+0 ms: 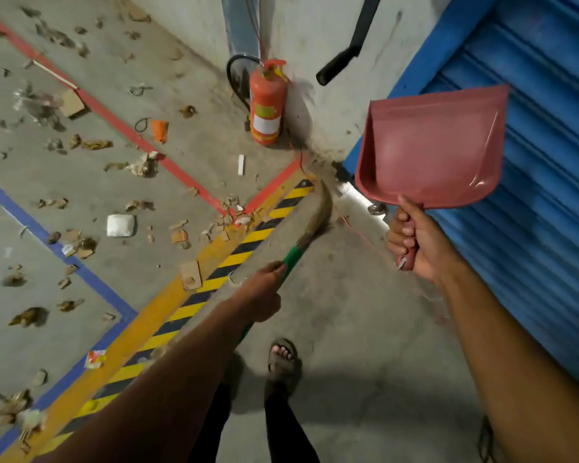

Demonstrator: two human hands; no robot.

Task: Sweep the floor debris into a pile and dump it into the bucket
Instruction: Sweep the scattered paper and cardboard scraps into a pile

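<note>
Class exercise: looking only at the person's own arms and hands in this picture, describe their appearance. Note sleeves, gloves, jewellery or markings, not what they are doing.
Both forearms are bare up to the frame's bottom edge, so no sleeves show. The left hand and right hand wear no gloves. No rings, watch, bracelets or markings are visible on fingers or wrists.

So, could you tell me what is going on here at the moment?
A person is sweeping a littered concrete floor. The left hand grips the green handle of a broom, whose bristles bend against the floor near the corner by the fire extinguisher. The right hand holds a pink dustpan up in the air, empty. Scraps of paper and cardboard lie scattered across the floor to the left, not yet gathered into a pile. No bucket is in view.
</note>
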